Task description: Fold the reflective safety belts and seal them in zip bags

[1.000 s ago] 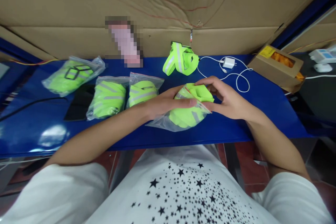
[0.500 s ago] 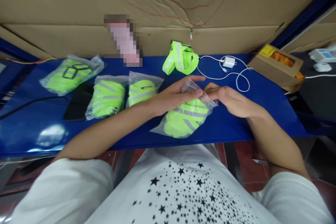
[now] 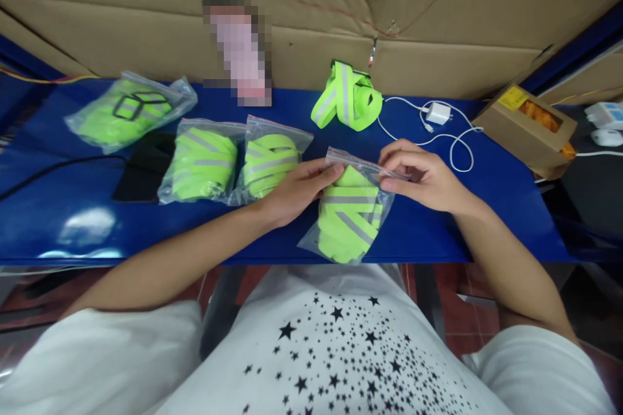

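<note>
A clear zip-lock bag with a folded neon-yellow reflective strap inside is between my hands at the table's front edge. My left hand grips its upper left side, thumb on top. My right hand pinches the upper right corner by the zip strip. To the left lie two similar filled bags, a nearer zip-lock bag and another zip-lock bag. A third filled bag, with a black buckle showing, rests at the far left. An unbagged reflective strap is coiled behind my hands.
A white charger with its cable lies behind on the right, near an open cardboard box holding orange items. A black flat object is partly under the left bags. Brown cardboard stands behind the blue table.
My right hand has turned from flat, fingers on the bag's mouth, to a pinch at its right corner. My left hand has shifted to the bag's left side. The bag now sits more upright.
</note>
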### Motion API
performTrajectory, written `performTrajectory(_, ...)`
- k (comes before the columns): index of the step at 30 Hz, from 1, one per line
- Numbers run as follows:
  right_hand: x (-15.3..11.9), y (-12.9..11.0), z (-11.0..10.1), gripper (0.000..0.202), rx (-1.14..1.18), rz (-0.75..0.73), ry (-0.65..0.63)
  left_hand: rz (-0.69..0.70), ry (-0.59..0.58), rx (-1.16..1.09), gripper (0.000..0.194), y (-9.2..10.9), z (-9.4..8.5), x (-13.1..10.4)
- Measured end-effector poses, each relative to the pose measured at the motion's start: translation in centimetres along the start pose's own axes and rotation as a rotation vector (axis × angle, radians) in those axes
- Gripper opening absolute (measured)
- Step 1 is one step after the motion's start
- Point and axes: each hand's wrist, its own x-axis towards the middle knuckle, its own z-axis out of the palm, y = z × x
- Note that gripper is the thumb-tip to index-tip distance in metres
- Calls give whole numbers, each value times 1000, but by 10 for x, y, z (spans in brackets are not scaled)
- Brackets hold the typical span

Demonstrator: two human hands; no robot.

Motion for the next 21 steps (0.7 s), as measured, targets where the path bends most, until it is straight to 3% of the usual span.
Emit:
performTrajectory(5, 3, 11, -20, 37, -5, 205, -85, 78, 26, -1, 43, -3, -3, 3)
performTrajectory(9, 3, 12, -12, 37, 147, 314, -33, 100, 35, -50, 43, -2, -2, 4)
performTrajectory(12, 1, 10, -5, 51, 238, 366, -10, 117, 20, -19, 46, 3, -1, 2)
performTrajectory(17, 1, 12, -2, 35, 265, 449, -59, 208, 52, 189, 42, 2, -4, 1)
performTrajectory(21, 5, 18, 4, 38, 313, 533, -19, 173, 32, 115, 47, -5, -7, 5)
